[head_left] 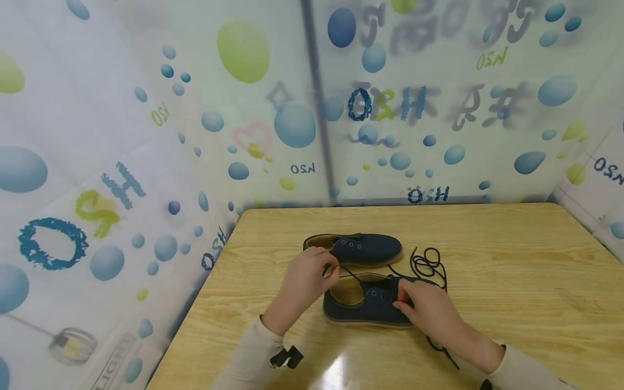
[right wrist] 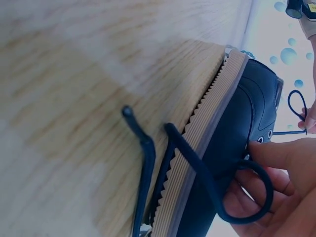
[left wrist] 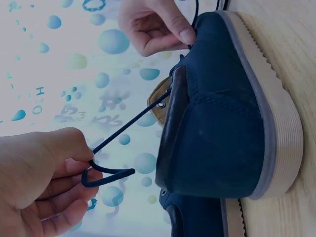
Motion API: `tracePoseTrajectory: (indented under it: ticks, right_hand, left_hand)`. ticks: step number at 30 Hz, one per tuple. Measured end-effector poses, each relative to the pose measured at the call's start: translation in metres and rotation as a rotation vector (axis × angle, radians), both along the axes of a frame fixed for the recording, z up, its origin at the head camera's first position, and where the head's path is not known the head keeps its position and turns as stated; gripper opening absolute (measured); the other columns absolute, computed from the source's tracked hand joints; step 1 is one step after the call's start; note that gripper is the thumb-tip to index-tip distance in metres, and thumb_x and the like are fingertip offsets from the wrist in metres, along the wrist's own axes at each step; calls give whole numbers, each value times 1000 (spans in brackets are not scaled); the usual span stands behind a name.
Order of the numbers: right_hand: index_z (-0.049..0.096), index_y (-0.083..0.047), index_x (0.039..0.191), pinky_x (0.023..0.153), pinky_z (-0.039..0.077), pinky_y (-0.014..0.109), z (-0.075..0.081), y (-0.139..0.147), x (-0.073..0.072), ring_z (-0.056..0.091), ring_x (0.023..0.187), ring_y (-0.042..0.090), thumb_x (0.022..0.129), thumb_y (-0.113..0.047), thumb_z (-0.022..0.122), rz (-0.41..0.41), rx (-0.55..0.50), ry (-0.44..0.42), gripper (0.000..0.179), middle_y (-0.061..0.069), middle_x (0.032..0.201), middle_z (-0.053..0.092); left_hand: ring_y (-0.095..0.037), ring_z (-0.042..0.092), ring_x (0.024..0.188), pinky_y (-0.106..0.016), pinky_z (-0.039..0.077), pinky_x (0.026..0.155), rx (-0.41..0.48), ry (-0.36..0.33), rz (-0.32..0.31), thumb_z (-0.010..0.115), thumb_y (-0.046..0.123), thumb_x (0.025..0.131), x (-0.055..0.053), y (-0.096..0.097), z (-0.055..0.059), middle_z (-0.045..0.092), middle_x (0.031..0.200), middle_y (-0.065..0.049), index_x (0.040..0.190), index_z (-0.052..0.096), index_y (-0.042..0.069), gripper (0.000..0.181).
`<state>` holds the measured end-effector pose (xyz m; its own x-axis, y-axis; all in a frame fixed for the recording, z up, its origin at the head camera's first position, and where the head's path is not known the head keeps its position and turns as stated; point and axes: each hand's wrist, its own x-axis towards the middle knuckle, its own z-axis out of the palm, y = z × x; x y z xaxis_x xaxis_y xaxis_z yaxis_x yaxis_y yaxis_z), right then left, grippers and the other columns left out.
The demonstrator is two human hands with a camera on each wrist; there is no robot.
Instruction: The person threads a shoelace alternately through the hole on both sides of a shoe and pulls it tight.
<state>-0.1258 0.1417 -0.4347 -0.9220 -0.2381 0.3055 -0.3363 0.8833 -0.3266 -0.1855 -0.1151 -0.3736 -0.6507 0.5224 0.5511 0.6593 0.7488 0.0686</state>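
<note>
A dark blue lace-up shoe (head_left: 346, 314) sits flat on the table, toe to the right. Above its heel opening my left hand (head_left: 304, 279) pinches a dark shoelace (left wrist: 131, 120) between thumb and forefinger. That lace runs taut down to the shoe's throat, and a short bent end sticks out past the fingers. At the front eyelets my right hand (head_left: 434, 309) pinches the lace, its thumb against the upper. A loop of lace (right wrist: 266, 187) curls beside these fingers in the right wrist view. The tan tongue (left wrist: 159, 101) shows in the left wrist view.
A matching shoe (head_left: 380, 246) lies just behind, toe also right, its eyelets showing. Loose coils of black lace (head_left: 429, 262) spread on the wooden table (head_left: 526, 260) to the right. Another lace end (head_left: 446, 353) trails toward the front. A patterned curtain (head_left: 273, 162) stands behind the table.
</note>
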Motion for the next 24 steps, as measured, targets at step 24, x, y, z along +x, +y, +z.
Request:
tracePoseTrajectory:
  ticks: [24]
  right_hand:
    - [53,-25,72,48,30,18,1,1,1,34,50,-1,80,-26,82,-8,3,-38,30,-14,59,50]
  left_hand:
    - [-14,65,71,-26,53,61,148,114,81,78,7,76,9,-32,27,71,80,0,80,74,11,7]
